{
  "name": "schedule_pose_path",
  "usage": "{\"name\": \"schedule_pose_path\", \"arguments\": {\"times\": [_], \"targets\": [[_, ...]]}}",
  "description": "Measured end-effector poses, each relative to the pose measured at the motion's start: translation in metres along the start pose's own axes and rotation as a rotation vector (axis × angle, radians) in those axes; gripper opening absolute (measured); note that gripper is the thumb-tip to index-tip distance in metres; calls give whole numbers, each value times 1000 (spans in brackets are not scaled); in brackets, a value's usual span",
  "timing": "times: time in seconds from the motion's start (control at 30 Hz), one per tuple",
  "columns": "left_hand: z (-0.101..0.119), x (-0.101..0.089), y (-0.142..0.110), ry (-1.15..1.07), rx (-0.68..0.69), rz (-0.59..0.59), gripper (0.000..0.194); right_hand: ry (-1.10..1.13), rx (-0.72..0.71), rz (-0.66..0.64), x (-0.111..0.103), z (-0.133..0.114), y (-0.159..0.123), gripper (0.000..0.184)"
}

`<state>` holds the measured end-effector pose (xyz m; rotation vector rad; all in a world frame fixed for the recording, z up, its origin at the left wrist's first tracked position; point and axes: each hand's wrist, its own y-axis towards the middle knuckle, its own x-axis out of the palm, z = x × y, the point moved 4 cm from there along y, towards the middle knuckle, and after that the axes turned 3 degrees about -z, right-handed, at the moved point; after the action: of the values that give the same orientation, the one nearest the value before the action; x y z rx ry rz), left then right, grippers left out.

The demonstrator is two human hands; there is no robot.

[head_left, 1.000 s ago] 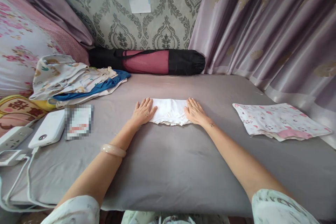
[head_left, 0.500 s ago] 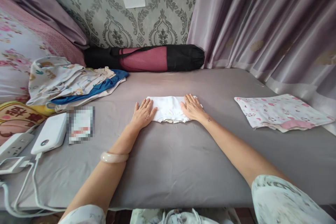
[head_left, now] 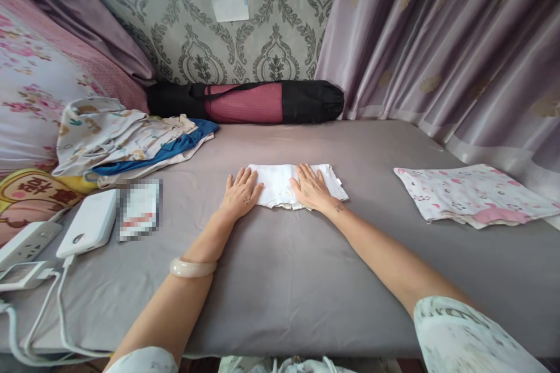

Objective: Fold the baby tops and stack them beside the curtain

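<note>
A folded white cloth garment (head_left: pixel 275 182) lies flat on the grey sheet (head_left: pixel 280 280) in front of me. My left hand (head_left: pixel 243 191) rests palm down on its left edge, fingers spread. My right hand (head_left: pixel 311 187) presses flat on the cloth right of its middle, fingers stretched out. The cloth's right end and a small tag show beyond that hand. Uneven layers peep out along the near edge between my hands. What kind of garment it is, I cannot tell.
At right lies a folded pink-and-white printed cloth (head_left: pixel 476 195). Rumpled clothes (head_left: pixel 126 140) are heaped at the left. Nearer are a white power bank (head_left: pixel 90 221), a blurred packet (head_left: pixel 140 210) and a power strip (head_left: pixel 28 245) with cables. A rolled mat bag (head_left: pixel 245 103) lies along the wall.
My right hand has slid left across the white cloth, uncovering its right end. My left hand stays at the left edge. The whole view has shifted slightly.
</note>
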<state>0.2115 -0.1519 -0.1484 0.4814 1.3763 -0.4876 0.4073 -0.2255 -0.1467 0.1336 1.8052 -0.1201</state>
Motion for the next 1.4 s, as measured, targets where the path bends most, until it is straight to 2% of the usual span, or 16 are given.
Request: {"name": "schedule_pose_path", "arguments": {"times": [0.1,0.23,0.33,0.43,0.57,0.77,0.9,1.03,1.2,1.4], "targets": [[0,0,0,-13,-7,0,55,-8,1,8,3,1,1,63],[-2,-2,1,-54,3,51,53,13,29,-24,-3,-3,7,62],[-6,-4,1,-111,-9,114,52,14,-17,35,-6,-18,14,62],[-13,-3,3,-175,-56,170,49,-14,-88,87,1,-34,18,61],[-23,1,8,-226,-131,256,45,-53,-99,137,10,-38,17,59],[-33,6,12,-260,-148,352,43,-73,-66,66,5,-40,21,58],[-37,6,13,-285,-161,361,44,-75,-118,94,1,-60,28,58],[-39,7,14,-320,-153,369,45,-48,-128,94,14,-76,31,61],[-41,8,14,-351,-161,383,44,-49,-123,100,22,-78,31,61],[-40,7,15,-347,-177,350,42,-63,-120,56,14,-79,33,58]]}}
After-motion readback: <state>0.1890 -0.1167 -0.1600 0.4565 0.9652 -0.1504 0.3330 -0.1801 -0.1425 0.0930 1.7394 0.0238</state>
